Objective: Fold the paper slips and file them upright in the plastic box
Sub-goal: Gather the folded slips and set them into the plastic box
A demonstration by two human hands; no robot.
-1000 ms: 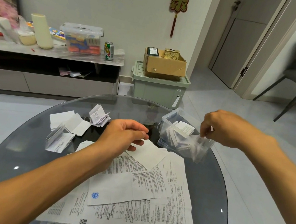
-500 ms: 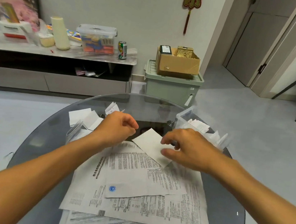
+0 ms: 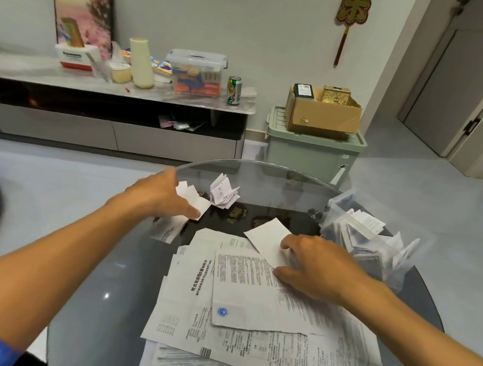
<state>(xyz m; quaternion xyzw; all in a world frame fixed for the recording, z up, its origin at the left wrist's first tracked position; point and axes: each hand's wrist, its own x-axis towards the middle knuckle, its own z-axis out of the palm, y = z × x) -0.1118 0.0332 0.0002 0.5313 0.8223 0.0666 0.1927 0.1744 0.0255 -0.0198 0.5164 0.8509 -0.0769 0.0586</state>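
Here, table: a round glass table [image 3: 119,262] is seen from above, strewn with paper.
Left hand: the left hand [image 3: 157,194] is stretched out flat, fingers straight, and laid on loose white slips [image 3: 193,198] at the far left of the table; nothing is gripped.
Right hand: the right hand [image 3: 315,266] is spread, fingers relaxed, and pressed on a blank slip [image 3: 267,237] that lies on the sheets; the slip is touched, not pinched.
Blank slip: it is laid flat, one corner pointed away from the person, partly covered by the right hand.
Sheets: a pile of large printed sheets [image 3: 247,312] is spread over the near half of the table, overlapping at angles.
Box: the clear plastic box [image 3: 370,246] is set at the right edge of the table, just beside the right hand; folded slips are stood upright inside it.
Bundle: a small folded bundle [image 3: 223,194] is placed near the far edge, just right of the loose slips.
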